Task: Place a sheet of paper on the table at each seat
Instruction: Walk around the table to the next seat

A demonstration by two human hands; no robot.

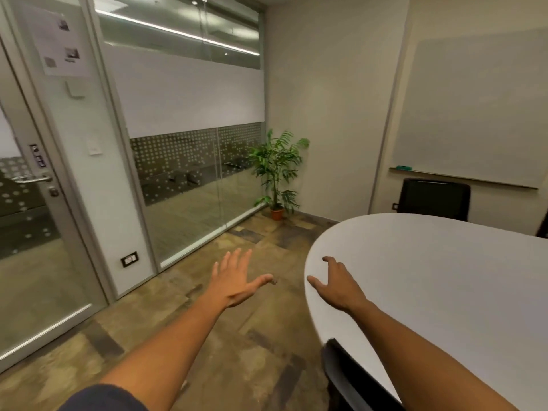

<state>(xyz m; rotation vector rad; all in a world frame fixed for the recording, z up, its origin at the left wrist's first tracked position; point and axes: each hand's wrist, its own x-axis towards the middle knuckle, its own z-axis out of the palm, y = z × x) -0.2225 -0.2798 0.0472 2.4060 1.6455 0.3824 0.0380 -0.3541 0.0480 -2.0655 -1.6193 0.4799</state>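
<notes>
A white oval table (444, 277) fills the right of the head view, its rounded end pointing left. My right hand (338, 284) hovers over that rounded end with fingers spread and nothing in it. Out over the floor to the left of the table, my left hand (237, 280) is stretched flat, palm turned up a little, holding nothing. No sheet of paper lies on the visible part of the table or in either hand. A black chair (434, 198) stands at the table's far side; another black chair (347, 378) is tucked under the near edge.
A glass wall (189, 161) and glass door (32, 209) run along the left. A potted plant (277, 176) stands in the far corner. A whiteboard (474, 114) hangs on the right wall. Patterned floor (207, 336) lies between the glass and the table.
</notes>
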